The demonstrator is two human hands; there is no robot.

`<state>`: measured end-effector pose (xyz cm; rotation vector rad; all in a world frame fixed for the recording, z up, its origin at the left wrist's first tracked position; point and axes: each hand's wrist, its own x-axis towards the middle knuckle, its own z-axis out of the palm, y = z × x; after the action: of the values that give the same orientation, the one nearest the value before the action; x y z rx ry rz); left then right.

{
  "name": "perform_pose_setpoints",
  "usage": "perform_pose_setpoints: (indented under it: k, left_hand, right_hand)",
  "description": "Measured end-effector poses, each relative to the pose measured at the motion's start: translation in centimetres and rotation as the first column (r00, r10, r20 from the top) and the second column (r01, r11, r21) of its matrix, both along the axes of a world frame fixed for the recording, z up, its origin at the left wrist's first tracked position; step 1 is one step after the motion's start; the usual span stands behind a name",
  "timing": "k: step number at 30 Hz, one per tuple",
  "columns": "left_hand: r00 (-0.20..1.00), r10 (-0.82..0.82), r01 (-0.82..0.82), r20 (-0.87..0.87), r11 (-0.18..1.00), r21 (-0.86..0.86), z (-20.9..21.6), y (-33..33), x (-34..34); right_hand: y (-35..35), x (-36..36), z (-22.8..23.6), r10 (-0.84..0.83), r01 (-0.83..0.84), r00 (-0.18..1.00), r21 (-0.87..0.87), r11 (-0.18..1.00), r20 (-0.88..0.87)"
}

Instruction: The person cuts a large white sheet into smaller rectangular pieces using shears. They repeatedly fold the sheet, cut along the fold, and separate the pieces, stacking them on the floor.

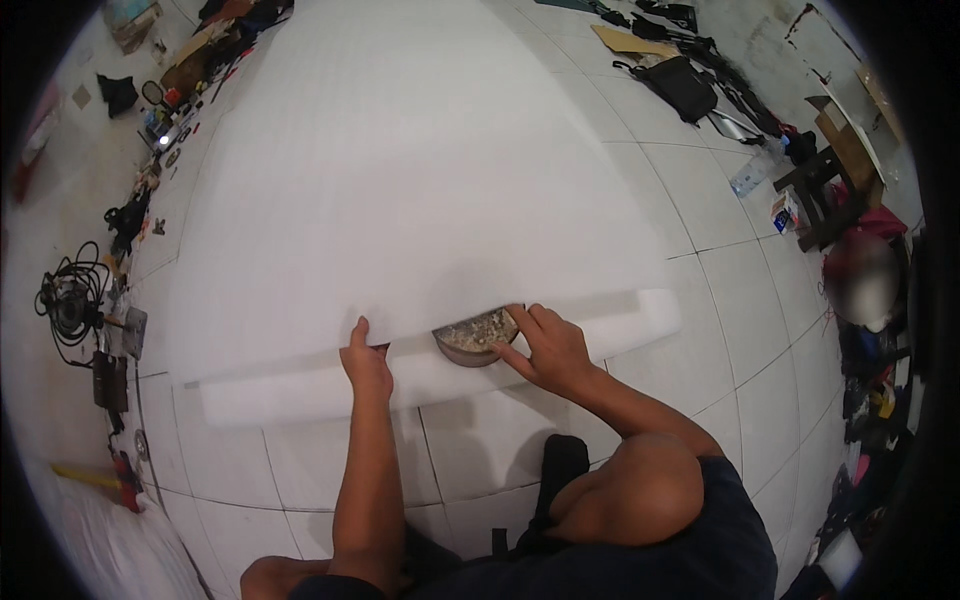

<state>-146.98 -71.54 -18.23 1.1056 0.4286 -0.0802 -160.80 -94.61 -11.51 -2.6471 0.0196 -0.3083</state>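
A long white sheet (420,150), which looks like thin packing foam, lies across the floor, its near end forming a rolled or folded band (300,390). On this band rests a half-round piece (478,335) with a mottled grey-brown face and a smooth curved side; its exact kind I cannot make out. My right hand (548,350) grips its right end, fingers at the far corner and thumb on the near side. To the left, my left hand (368,368) holds the sheet's near edge, thumb up on top and other fingers mostly hidden. Something small and dark shows beside it.
Tiled floor (690,300) surrounds the sheet. Along the right wall lie a black bag (680,88), a plastic bottle (750,178), a small dark stool (822,195) and clutter. A coiled black cable (75,290) and tools line the left wall. My bent knee (640,490) is close by.
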Motion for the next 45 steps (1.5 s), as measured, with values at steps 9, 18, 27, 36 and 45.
perform_pose_setpoints:
  k: [9,18,27,36,45]
  left_hand:
    - [0.923,-0.022,0.255,-0.385,0.784,0.566,-7.4,1.6,-0.9]
    - [0.901,-0.181,0.345,-0.394,0.849,0.399,-6.7,3.2,-0.9]
    - [0.831,-0.192,0.468,-0.523,0.748,0.470,-4.4,2.0,-1.8]
    - [0.967,-0.243,0.223,-0.077,0.658,0.719,-8.6,2.4,-5.3]
    - [0.946,-0.323,0.245,-0.015,0.688,0.683,-9.7,2.8,-7.8]
  right_hand:
    - [1.5,7.4,-2.7,0.014,0.001,0.997,-0.190,0.982,0.078]
    - [0.7,2.8,-2.0,0.208,-0.205,0.974,-0.048,0.978,0.089]
    - [2.3,-5.7,-1.8,0.294,-0.287,0.955,0.119,0.950,-0.043]
    - [3.8,-7.1,-3.5,0.324,-0.317,0.943,0.100,0.943,-0.072]
    - [-0.5,-4.6,0.0,0.387,-0.239,0.831,0.371,0.897,-0.400]
